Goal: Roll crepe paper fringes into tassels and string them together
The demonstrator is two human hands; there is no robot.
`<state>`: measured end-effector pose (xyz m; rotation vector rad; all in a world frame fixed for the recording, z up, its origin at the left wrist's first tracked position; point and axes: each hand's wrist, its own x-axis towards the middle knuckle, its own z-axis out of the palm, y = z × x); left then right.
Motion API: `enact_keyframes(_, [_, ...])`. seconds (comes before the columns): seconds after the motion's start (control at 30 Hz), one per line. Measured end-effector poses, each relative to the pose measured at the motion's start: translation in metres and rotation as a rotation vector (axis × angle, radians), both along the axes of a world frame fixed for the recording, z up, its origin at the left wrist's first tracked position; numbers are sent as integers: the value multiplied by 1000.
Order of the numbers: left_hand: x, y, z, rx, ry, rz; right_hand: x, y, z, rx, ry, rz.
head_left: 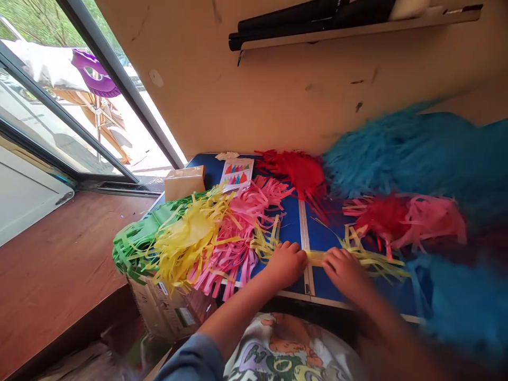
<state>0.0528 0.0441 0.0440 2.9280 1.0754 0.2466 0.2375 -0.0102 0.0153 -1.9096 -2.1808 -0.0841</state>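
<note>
Both my hands rest on a yellow fringed paper strip (357, 253) that lies across the blue table (296, 222). My left hand (286, 263) is curled with its fingers pressed onto the strip's left part. My right hand (344, 269) pinches the strip just right of the table's middle seam. Yellow fringes spread out to either side of the hands.
Piles of fringed paper cover the table: green (133, 241), yellow (190, 238) and pink (242, 222) on the left, red (297, 169) at the back, red-pink (405, 219) and blue (416, 153) on the right. A printed card (237, 173) and a brown box (184, 181) lie at the far left. A cardboard box (166, 312) sits below the table edge.
</note>
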Motion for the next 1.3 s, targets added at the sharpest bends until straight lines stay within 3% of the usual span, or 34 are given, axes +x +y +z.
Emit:
enact_keyframes(0.27, [-10, 8, -1, 6, 15, 177, 6, 16, 20, -196, -54, -242])
enact_keyframes(0.7, [1, 15, -6, -4, 90, 169, -8, 25, 37, -312, -156, -298])
enact_keyframes(0.9, [7, 7, -8, 11, 56, 247, -14, 26, 35, -258, -196, -320])
enact_keyframes(1.07, [7, 0, -2, 50, -15, 385, -26, 19, 39, -51, -289, -374])
enact_keyframes(1.2, [8, -6, -3, 119, -106, 404, -32, 18, 42, 109, -377, -324])
enact_keyframes(1.3, [15, -16, -11, 134, -160, 311, -32, 22, 41, 57, -376, -317])
